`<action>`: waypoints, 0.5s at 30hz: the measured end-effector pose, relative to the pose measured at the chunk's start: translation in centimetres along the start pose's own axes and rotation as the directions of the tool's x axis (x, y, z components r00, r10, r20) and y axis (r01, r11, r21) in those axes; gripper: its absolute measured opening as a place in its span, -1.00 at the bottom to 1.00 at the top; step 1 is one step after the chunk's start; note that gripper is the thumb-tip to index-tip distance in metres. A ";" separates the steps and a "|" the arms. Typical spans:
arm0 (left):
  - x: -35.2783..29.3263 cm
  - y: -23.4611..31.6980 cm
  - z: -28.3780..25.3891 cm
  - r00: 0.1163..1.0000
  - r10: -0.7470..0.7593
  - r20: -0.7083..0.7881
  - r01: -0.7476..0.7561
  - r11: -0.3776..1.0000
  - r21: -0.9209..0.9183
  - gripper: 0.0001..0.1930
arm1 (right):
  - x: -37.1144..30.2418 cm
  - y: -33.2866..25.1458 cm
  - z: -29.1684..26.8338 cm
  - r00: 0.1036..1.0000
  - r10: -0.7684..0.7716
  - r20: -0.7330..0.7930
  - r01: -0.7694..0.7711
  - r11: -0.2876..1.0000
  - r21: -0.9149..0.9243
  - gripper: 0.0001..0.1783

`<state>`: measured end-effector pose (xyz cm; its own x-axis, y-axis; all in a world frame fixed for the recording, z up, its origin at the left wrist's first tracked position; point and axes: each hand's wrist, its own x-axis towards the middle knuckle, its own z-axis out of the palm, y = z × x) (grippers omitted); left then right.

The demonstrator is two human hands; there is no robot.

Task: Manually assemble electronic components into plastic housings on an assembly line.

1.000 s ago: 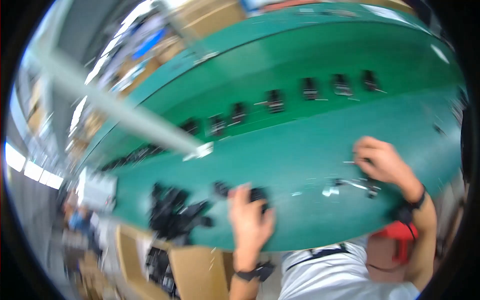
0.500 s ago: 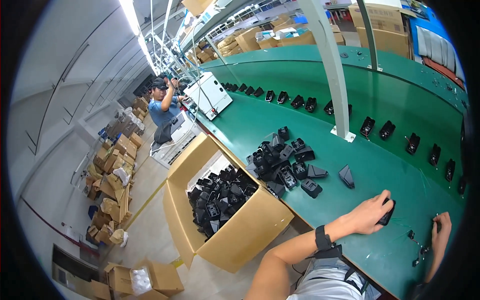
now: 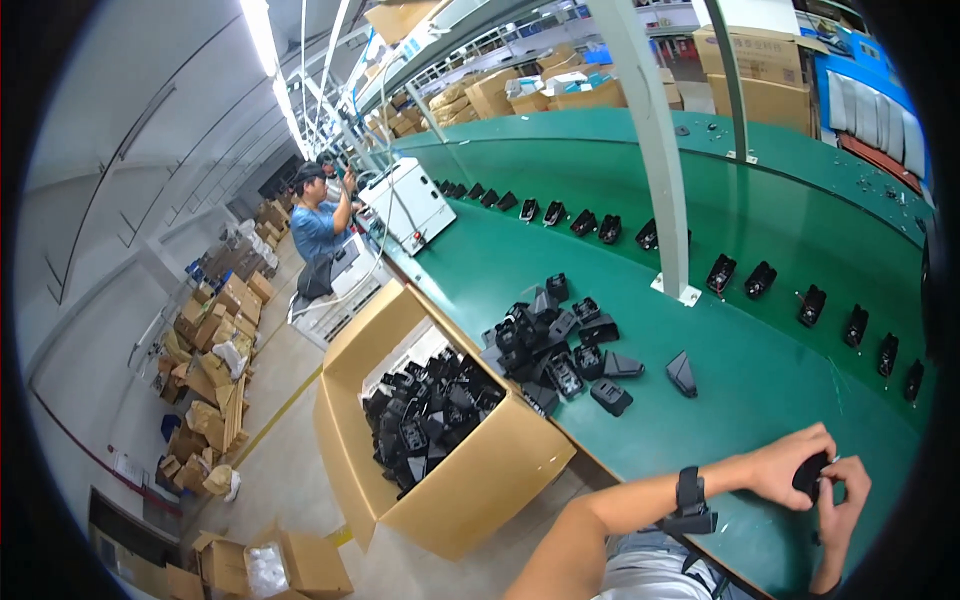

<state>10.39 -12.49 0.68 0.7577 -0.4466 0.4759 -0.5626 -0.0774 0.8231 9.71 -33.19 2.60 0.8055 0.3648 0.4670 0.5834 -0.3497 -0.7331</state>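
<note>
My left hand (image 3: 783,468) is wrapped round a black plastic housing (image 3: 809,480) above the green bench, toward the lower right. Against the housing's right side, my right hand (image 3: 845,497) pinches its fingers together; what lies between the fingertips is too small and covered to make out. Left of my hands, a single black wedge-shaped shell (image 3: 682,374) lies on the bench. Farther left is a loose heap of black plastic housings (image 3: 550,340).
An open cardboard box (image 3: 480,490) full of black parts stands against the bench's near edge. A row of black housings (image 3: 720,273) with wires runs along the back. A grey post (image 3: 665,180) rises from the bench. Beyond the white machine (image 3: 408,205) works another person (image 3: 318,222).
My right hand has moved left and up to the housing in my left hand, so both hands now meet there. The view has shifted slightly.
</note>
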 end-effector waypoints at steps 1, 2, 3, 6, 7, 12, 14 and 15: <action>-0.3 0.1 0.8 1.000 0.004 -0.015 -0.005 0.999 -0.036 -0.43 | -0.5 0.0 0.2 1.000 -0.003 0.011 0.003 1.000 -0.017 -0.87; -0.7 -0.1 0.9 0.999 0.028 -0.016 -0.028 1.000 0.008 -0.36 | -0.3 -0.3 0.3 0.999 0.008 0.032 -0.008 1.000 -0.011 -0.87; -0.8 0.2 0.9 1.000 0.023 -0.009 -0.023 1.000 0.000 -0.36 | -0.3 -0.5 0.1 0.999 0.020 0.030 -0.019 1.000 -0.012 -0.87; -0.8 0.4 0.9 0.993 -0.121 0.010 0.121 0.980 -0.161 -0.03 | -0.1 -0.9 0.4 0.996 0.088 -0.012 -0.087 0.995 0.045 -0.86; -0.6 0.1 1.0 0.993 -0.119 0.013 0.120 0.979 -0.164 -0.03 | 0.1 -0.7 0.6 1.000 0.011 -0.028 -0.011 1.000 0.004 -0.86; -0.9 0.7 0.9 0.992 -0.119 -0.031 0.115 0.987 -0.115 -0.04 | 0.8 -1.7 0.5 0.993 -0.121 0.014 0.121 0.988 -0.095 -0.83; -1.2 0.9 1.0 0.995 -0.094 -0.036 0.090 0.992 -0.092 -0.06 | 0.3 -1.9 0.5 0.996 -0.092 -0.002 0.092 0.991 -0.097 -0.84; -1.4 0.7 1.1 0.996 -0.071 -0.057 0.068 0.996 -0.056 -0.08 | 0.3 -2.0 0.6 0.997 -0.078 -0.009 0.077 0.993 -0.086 -0.84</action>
<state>8.60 -12.86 0.22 0.8134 -0.3883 0.4331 -0.4906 -0.0578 0.8695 8.71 -31.84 3.86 0.7586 0.3832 0.5270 0.6502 -0.3933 -0.6500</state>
